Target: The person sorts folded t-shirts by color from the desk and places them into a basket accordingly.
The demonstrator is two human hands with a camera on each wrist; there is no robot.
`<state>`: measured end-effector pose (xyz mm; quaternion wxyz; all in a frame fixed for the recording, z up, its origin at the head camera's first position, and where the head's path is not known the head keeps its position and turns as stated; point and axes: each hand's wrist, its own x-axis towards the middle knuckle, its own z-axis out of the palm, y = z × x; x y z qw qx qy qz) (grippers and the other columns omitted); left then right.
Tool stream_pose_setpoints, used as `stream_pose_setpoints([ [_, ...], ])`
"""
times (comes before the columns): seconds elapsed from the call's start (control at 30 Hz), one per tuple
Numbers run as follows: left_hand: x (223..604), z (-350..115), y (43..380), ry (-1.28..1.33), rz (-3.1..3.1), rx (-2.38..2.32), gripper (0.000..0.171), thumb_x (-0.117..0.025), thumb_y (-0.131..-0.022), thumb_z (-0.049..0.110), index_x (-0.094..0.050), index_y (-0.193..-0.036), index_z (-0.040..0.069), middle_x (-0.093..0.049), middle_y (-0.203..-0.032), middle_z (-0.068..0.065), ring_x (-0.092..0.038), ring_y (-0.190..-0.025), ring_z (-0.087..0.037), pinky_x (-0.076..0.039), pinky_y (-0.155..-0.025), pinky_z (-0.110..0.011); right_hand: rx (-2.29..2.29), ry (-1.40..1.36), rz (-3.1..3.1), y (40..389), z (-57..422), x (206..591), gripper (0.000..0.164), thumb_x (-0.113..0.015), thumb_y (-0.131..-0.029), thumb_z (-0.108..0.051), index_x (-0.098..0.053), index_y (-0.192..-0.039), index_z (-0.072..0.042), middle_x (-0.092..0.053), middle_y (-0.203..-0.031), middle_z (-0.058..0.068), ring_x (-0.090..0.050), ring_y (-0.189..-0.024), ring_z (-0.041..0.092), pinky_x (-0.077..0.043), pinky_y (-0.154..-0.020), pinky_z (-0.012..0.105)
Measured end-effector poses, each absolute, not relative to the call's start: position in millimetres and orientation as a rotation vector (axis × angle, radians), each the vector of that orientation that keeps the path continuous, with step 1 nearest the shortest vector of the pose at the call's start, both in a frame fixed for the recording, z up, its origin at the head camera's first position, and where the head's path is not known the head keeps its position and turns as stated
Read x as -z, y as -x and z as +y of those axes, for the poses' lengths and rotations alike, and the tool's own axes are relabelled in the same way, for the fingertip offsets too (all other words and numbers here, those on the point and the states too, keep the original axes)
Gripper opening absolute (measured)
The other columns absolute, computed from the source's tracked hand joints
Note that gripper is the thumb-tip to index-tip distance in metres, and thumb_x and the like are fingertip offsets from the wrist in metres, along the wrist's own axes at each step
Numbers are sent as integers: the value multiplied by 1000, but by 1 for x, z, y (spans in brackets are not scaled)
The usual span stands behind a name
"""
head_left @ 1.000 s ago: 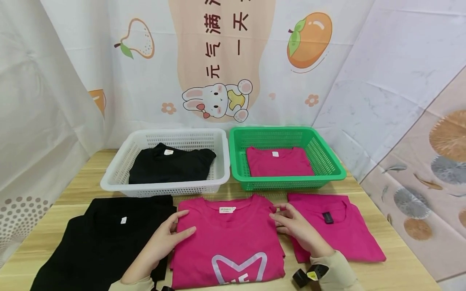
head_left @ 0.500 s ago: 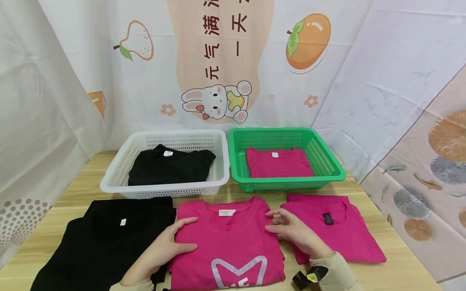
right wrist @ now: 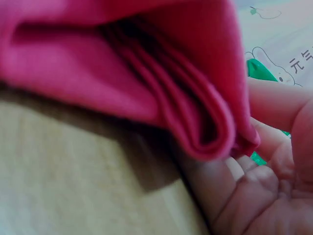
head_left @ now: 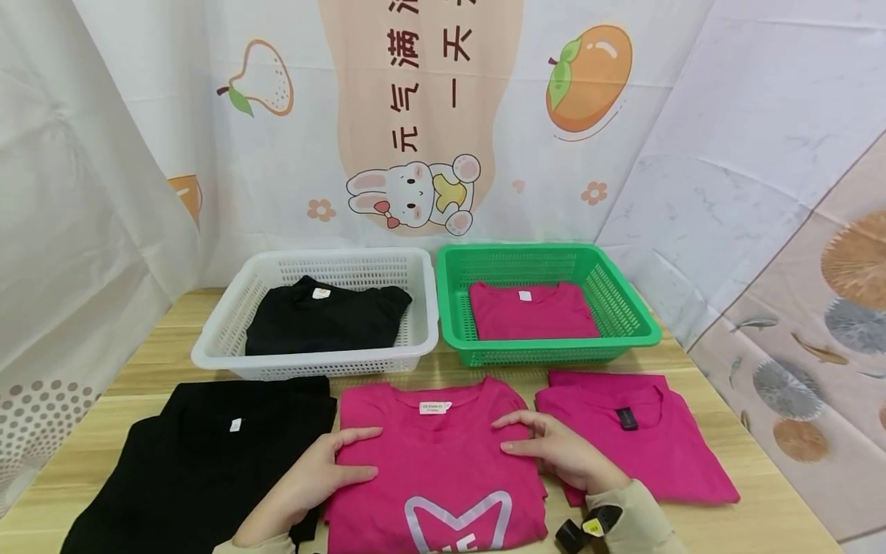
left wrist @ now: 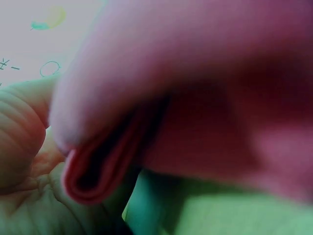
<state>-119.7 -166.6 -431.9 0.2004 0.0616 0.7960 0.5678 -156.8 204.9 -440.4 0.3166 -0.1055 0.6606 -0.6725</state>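
A folded pink T-shirt (head_left: 443, 454) with a star print and a white neck label lies in the middle of the table in the head view. My left hand (head_left: 325, 473) holds its left side, thumb and one finger on top. At the opposite side my right hand (head_left: 561, 450) holds it likewise. In the left wrist view, the folded pink edge (left wrist: 93, 186) lies against the palm. The right wrist view has layered folds (right wrist: 205, 132) between thumb and fingers. Cloth hides the other fingers.
A white basket (head_left: 311, 362) with a folded black shirt (head_left: 328, 319) and a green basket (head_left: 547, 352) with a folded pink shirt (head_left: 533, 312) stand behind. Black clothing (head_left: 187, 477) lies left, another pink shirt (head_left: 644, 446) right.
Both hands have slid nearer along the T-shirt's sides, and the right hand has come further in over it. The T-shirt's collar sits slightly lower in view.
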Motion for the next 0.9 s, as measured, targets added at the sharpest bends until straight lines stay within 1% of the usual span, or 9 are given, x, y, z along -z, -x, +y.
stream_pose_setpoints([
  [0.23, 434, -167, 121, -174, 2202, -1605, 54, -75, -86, 15, -58, -136, 3, -63, -123, -16, -64, -99, -20, -56, -77, -30, 1774, 334, 1699, 158, 206, 441, 44, -66, -94, -11, -55, -135, -1, -59, -124, 7, -69, -100, 17, -58, -85, 32],
  [0.4, 433, -167, 121, -168, 2186, -1589, 50, -74, -87, 16, -61, -133, 3, -65, -119, -14, -66, -95, -19, -57, -77, -32, 1759, 352, 1680, 158, 206, 443, 48, -66, -94, -11, -52, -139, -3, -60, -128, 8, -68, -106, 19, -58, -88, 33],
  [0.53, 433, -168, 120, -164, 2170, -1598, 50, -74, -87, 17, -61, -133, 3, -66, -118, -13, -67, -93, -20, -57, -77, -31, 1756, 341, 1685, 158, 205, 443, 49, -66, -94, -12, -53, -140, -5, -59, -129, 9, -68, -108, 20, -57, -89, 33],
  [0.67, 436, -169, 120, -164, 2145, -1611, 51, -74, -88, 17, -60, -135, 3, -65, -120, -14, -67, -95, -20, -57, -78, -31, 1749, 345, 1683, 158, 206, 444, 48, -65, -95, -12, -52, -141, -5, -60, -129, 9, -68, -107, 20, -58, -88, 33],
  [0.9, 429, -167, 120, -174, 2139, -1646, 52, -75, -87, 18, -60, -135, 3, -64, -122, -16, -68, -95, -20, -58, -77, -30, 1764, 365, 1679, 157, 206, 443, 49, -66, -94, -10, -51, -140, -2, -65, -123, 8, -71, -102, 20, -59, -85, 36],
])
